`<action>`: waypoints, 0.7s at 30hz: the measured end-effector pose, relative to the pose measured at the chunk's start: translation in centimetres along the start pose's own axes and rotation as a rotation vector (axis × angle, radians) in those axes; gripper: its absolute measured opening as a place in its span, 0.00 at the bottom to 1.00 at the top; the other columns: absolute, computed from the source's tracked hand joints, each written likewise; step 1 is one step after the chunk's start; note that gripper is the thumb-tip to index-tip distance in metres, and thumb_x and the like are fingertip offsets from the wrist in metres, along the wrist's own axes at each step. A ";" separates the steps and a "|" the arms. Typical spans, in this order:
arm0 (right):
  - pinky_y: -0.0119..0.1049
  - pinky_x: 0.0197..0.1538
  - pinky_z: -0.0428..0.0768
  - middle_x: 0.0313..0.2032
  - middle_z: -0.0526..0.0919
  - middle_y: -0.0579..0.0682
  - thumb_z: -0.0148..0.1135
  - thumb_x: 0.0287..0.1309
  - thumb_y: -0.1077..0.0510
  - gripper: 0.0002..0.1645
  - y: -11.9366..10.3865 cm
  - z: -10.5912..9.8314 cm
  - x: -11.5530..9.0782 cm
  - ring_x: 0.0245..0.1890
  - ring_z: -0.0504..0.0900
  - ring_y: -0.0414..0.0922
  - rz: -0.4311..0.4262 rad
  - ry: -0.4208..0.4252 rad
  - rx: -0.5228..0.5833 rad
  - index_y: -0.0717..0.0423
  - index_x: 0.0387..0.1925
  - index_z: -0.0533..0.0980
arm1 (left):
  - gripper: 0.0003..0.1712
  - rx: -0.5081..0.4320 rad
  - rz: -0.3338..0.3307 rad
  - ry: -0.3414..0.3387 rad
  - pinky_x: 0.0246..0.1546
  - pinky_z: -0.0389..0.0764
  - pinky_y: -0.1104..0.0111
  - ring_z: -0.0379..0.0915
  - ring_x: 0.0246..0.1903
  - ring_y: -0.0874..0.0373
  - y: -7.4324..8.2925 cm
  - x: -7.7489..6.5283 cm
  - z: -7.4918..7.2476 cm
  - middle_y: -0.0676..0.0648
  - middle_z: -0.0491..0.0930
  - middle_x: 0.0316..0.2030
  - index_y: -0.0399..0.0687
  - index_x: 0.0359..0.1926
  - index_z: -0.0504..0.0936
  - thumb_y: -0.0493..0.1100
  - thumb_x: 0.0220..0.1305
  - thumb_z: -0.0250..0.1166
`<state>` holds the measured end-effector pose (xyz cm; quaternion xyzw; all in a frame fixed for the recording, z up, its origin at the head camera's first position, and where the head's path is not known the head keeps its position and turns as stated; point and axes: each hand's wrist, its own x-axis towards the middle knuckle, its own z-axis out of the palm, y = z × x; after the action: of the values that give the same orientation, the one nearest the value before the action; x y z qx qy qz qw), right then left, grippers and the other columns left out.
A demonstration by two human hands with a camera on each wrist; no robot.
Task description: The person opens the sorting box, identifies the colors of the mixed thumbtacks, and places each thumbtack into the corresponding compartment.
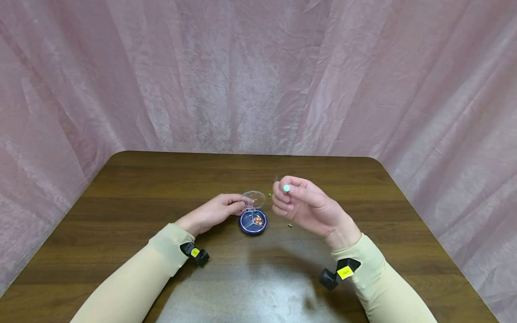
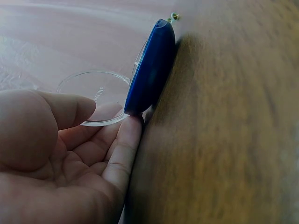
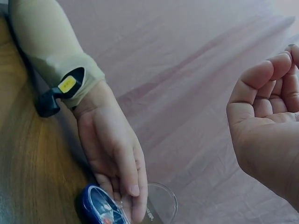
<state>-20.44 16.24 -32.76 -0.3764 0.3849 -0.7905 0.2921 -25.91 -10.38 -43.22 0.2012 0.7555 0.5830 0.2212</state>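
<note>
A round blue pill case [image 1: 252,233] lies on the table with its hinged clear lid [image 1: 258,193] raised. Dividers split its inside, and several small copper-coloured pieces [image 1: 257,220] lie in the right-hand compartment. My left hand [image 1: 220,210] holds the lid at its left side, thumb in front and fingers behind; a fingertip touches the blue base [image 2: 152,70] in the left wrist view. Raised above the table to the right of the case, my right hand [image 1: 307,206] pinches a small mint-green round piece [image 1: 286,188] between thumb and index finger. The right wrist view hides that piece.
A tiny green item [image 1: 269,194] lies on the wooden table [image 1: 181,179] behind the case, to its right. Another tiny metallic item [image 1: 290,225] is right of the case, under the right hand. A pink curtain [image 1: 242,89] hangs behind the table.
</note>
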 end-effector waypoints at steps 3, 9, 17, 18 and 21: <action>0.35 0.37 0.59 0.30 0.65 0.47 0.44 0.74 0.64 0.13 0.0 -0.1 0.1 0.29 0.62 0.43 0.021 0.039 -0.070 0.54 0.34 0.73 | 0.21 0.003 0.002 0.000 0.58 0.75 0.64 0.76 0.56 0.53 0.0 0.0 0.0 0.45 0.78 0.59 0.40 0.63 0.78 0.43 0.76 0.54; 0.37 0.38 0.73 0.29 0.75 0.51 0.61 0.68 0.56 0.08 0.9 -0.6 0.3 0.32 0.73 0.45 0.174 0.263 -0.651 0.57 0.39 0.79 | 0.21 0.010 0.008 -0.004 0.58 0.74 0.64 0.76 0.57 0.53 -0.1 -0.1 -0.2 0.45 0.78 0.60 0.41 0.63 0.78 0.44 0.76 0.54; 0.29 0.32 0.74 0.27 0.75 0.31 0.65 0.61 0.49 0.04 4.0 -1.2 0.9 0.29 0.76 0.33 0.243 0.225 -1.665 0.35 0.31 0.79 | 0.21 -0.006 0.022 -0.006 0.58 0.74 0.64 0.75 0.58 0.52 -0.3 0.0 -0.1 0.43 0.77 0.61 0.39 0.64 0.77 0.43 0.76 0.54; 0.28 0.31 0.73 0.26 0.74 0.30 0.65 0.60 0.50 0.04 4.4 -1.3 0.9 0.28 0.75 0.32 0.236 0.200 -1.744 0.35 0.30 0.78 | 0.21 -0.006 0.022 -0.006 0.58 0.74 0.64 0.75 0.58 0.52 -0.3 0.0 -0.1 0.42 0.77 0.61 0.39 0.64 0.77 0.43 0.76 0.54; 0.28 0.29 0.71 0.26 0.72 0.30 0.65 0.58 0.51 0.05 5.6 -1.7 0.9 0.26 0.73 0.30 0.211 0.128 -1.911 0.36 0.28 0.78 | 0.21 -0.009 0.021 -0.007 0.58 0.74 0.64 0.76 0.57 0.52 -0.4 0.1 0.0 0.43 0.77 0.61 0.40 0.64 0.77 0.43 0.76 0.54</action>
<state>-21.35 13.20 -37.79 -0.3752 0.9131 -0.1320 -0.0897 -26.02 -10.43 -43.62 0.2100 0.7498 0.5881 0.2187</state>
